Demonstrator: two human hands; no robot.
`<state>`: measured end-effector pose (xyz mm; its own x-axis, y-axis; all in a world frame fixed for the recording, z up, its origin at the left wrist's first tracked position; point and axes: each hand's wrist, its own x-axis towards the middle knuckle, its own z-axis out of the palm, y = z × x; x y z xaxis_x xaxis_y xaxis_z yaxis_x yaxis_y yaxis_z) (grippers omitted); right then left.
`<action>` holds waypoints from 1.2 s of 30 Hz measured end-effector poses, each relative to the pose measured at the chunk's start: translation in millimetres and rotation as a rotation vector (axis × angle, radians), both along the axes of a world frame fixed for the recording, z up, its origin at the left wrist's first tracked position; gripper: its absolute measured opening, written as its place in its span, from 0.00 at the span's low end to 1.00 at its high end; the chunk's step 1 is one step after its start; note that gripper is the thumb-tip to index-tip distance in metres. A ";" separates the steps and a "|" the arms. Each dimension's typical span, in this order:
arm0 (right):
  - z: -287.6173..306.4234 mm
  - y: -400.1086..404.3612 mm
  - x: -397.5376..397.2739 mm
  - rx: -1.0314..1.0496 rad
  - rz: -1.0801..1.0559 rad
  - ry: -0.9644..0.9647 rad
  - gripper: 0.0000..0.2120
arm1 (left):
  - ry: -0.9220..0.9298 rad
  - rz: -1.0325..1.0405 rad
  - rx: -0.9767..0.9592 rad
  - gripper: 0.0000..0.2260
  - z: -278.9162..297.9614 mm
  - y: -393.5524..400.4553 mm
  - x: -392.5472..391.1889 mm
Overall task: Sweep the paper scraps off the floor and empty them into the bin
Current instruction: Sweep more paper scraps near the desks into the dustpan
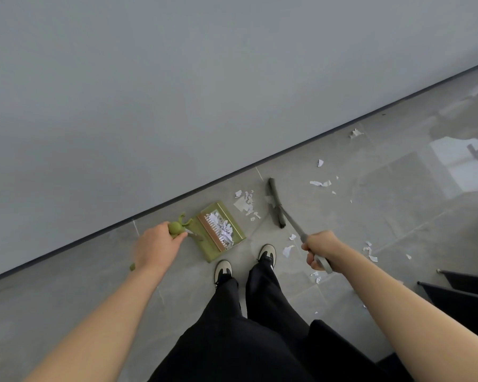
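Right hand (319, 250) grips broom (276, 205); left hand (156, 244) clutches dustpan (221, 232) handle; featherlight paper scraps (246, 202) scatter easily.

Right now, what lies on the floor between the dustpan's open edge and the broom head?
Head view: a cluster of paper scraps on bare tile, between dustpan and broom head.

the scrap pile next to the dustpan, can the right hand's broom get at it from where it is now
Probably yes. The right hand holds the broom, whose head sits on the floor just right of the scrap pile, with only bare tile between them and the dustpan open on the pile's far side.
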<state>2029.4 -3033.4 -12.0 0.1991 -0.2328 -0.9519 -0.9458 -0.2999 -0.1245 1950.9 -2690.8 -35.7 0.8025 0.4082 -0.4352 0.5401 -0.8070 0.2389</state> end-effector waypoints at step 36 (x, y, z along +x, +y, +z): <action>28.9 61.8 -38.9 0.032 0.687 0.011 0.21 | 0.032 -0.038 -0.017 0.13 4.2 28.6 -12.2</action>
<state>1990.6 -2971.6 16.8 0.2820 -0.0288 -0.9590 -0.5438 -0.8283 -0.1350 1938.7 -2662.2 -31.5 0.8025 0.3704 -0.4678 0.5170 -0.8229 0.2355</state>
